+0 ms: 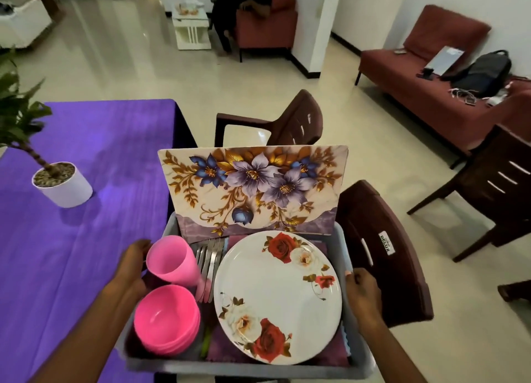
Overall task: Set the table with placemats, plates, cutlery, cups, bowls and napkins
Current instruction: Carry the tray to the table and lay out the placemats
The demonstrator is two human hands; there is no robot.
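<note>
Person carries a grey plastic bin (pixel 241 365) loaded with tableware, held beside the purple-clothed table (pixel 86 210). Left hand (pixel 130 265) grips the bin's left rim, fingers curled over the edge next to the cups. Right hand (pixel 363 292) grips the right rim, thumb on top, other fingers hidden below. Two-sided hold likely keeps the load level.

Inside the bin: floral placemats (pixel 253 190) stand on edge against the far wall, probably because they are too wide to lie flat. Rose-pattern plate (pixel 277 296) lies tilted on purple napkins (pixel 222 345), taking up the right half; whether more plates sit under it I cannot tell. Forks (pixel 209 257) lie between plate and cups, tines pointing to the far side. Stacked pink cups (pixel 172 263) lie on their side at the left; stacked pink bowls (pixel 166 319) sit upright at the near left corner.

Table holds a potted plant (pixel 61 184) in a white pot. No setting laid yet. Brown plastic chair (pixel 385 250) stands just right of the bin.
</note>
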